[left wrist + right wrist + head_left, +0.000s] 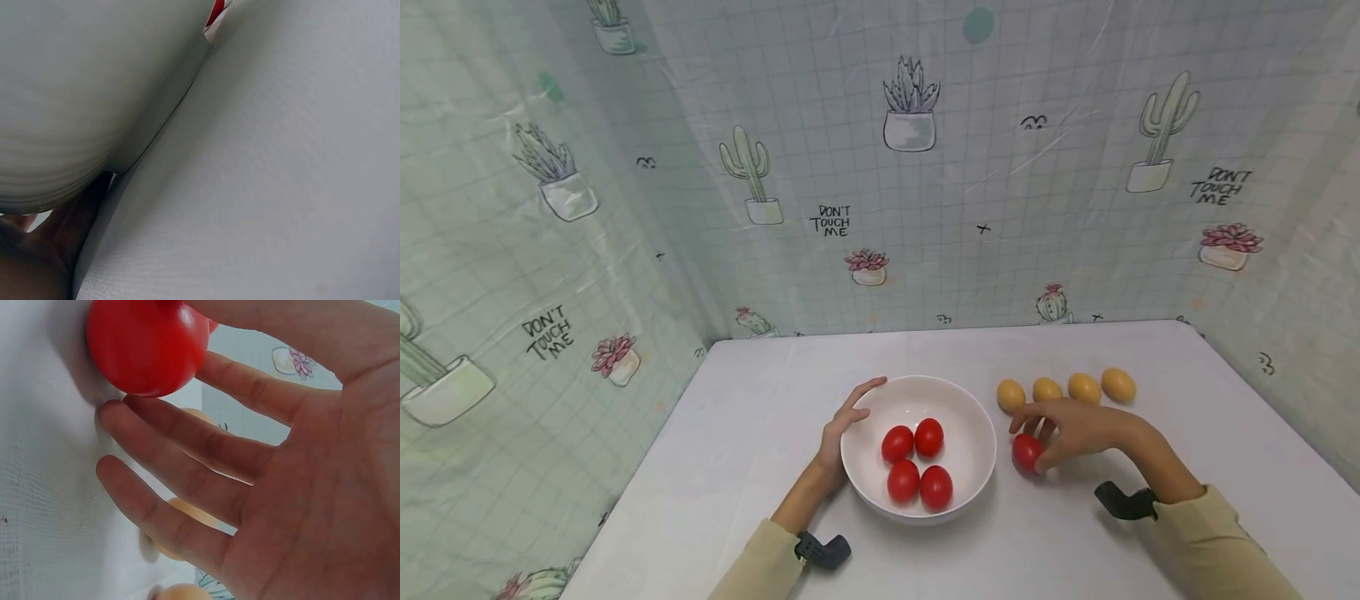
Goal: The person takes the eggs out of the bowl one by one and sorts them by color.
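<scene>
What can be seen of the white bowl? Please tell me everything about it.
The white bowl is round and open, with a smooth, slightly shiny surface; whether plastic or ceramic, I cannot tell. It stands upright on the white table, holding four red, tomato-like fruits. The left-hand grip is on its left side, with the thumb over the rim.

backed and flanked by pale, wrinkled, gridded sheeting, printed with potted cacti, succulents and "don't touch me" lettering. furnished with a white tabletop. lit softly throughout.

"don't touch me" stands three times on the patterned backdrop.
</scene>
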The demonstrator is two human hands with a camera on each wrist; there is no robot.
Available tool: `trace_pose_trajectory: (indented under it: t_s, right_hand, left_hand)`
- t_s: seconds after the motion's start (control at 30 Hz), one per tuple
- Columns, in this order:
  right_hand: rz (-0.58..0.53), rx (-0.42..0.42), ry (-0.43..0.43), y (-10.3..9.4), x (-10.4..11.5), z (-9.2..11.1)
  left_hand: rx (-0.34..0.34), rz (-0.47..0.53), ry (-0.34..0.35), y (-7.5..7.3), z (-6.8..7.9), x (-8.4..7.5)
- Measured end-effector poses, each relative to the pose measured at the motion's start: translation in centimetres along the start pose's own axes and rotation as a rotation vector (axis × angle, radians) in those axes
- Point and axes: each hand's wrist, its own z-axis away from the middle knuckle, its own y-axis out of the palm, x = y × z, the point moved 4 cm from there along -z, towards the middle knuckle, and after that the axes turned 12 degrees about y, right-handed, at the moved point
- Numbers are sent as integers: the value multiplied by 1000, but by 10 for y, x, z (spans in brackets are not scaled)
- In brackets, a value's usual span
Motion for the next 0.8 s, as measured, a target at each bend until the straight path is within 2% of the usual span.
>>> trace_pose_trajectory:
  t_s: [0.8]
  right_hand:
    - [11, -1, -3, -2, -3, 0]
  left_hand:
    - [5, -10, 4, 1, -1, 0]
